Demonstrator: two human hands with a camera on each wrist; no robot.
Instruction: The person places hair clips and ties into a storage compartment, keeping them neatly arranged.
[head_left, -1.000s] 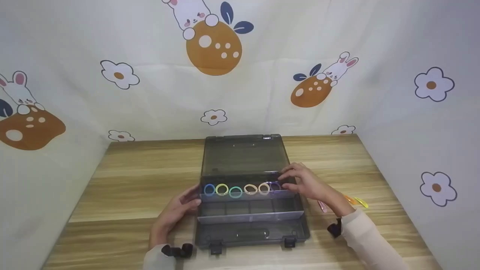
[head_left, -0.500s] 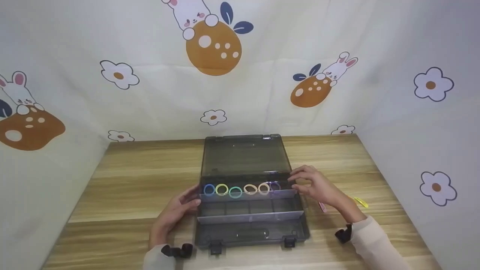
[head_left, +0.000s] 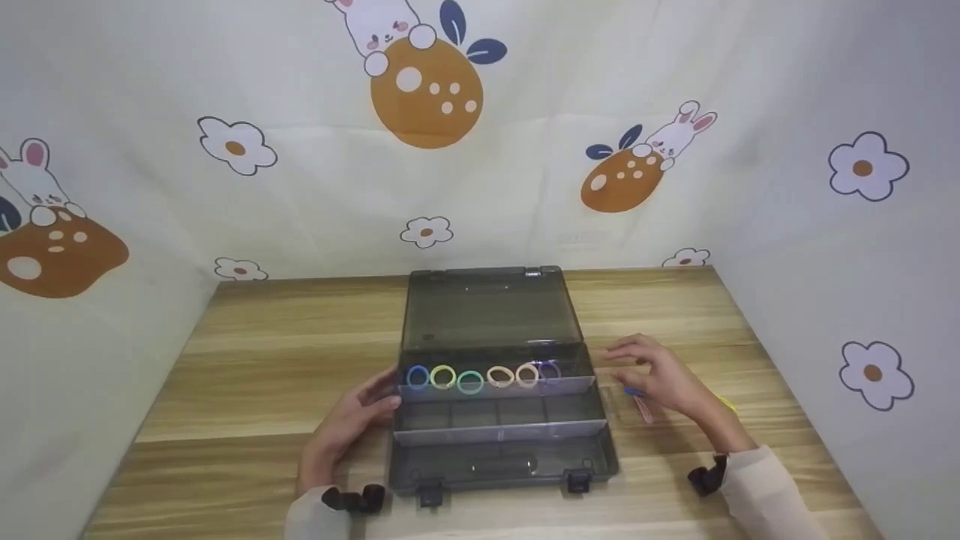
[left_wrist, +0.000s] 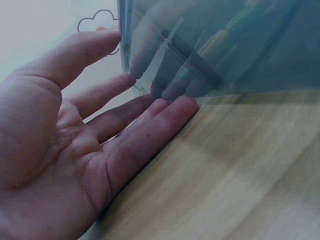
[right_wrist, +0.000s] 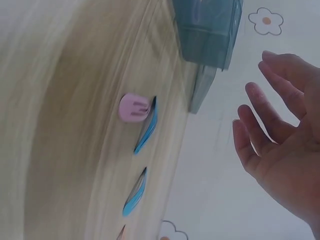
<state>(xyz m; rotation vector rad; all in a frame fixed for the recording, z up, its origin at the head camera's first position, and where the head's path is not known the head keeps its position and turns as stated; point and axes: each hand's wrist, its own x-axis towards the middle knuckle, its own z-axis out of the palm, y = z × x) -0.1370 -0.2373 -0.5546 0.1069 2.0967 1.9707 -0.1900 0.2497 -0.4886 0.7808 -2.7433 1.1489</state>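
Note:
A smoky clear plastic storage box (head_left: 491, 311) lies with its lid folded back. Along its rear compartment stands a row of several hair ties, from a blue one (head_left: 409, 377) at the left to a purple one (head_left: 559, 374) at the right. My left hand (head_left: 351, 420) rests against the box's left side, fingers extended and touching the wall in the left wrist view. To the right of the box my right hand (head_left: 664, 379) hovers over the table, holding nothing, its fingers loosely bent. Below it lie a pink hair clip (head_left: 643, 409) and a blue hair clip (head_left: 634, 391).
A yellow hair clip (head_left: 727, 403) shows partly behind the right wrist. In the right wrist view lie a small pink claw clip (right_wrist: 133, 107) and two blue snap clips (right_wrist: 146, 132). Two latches hang at the box's front. A printed curtain closes off the back and sides.
My right hand has drawn away from the purple hair tie, moving right, out of the box and over the table. The left hand has stayed at the box's side.

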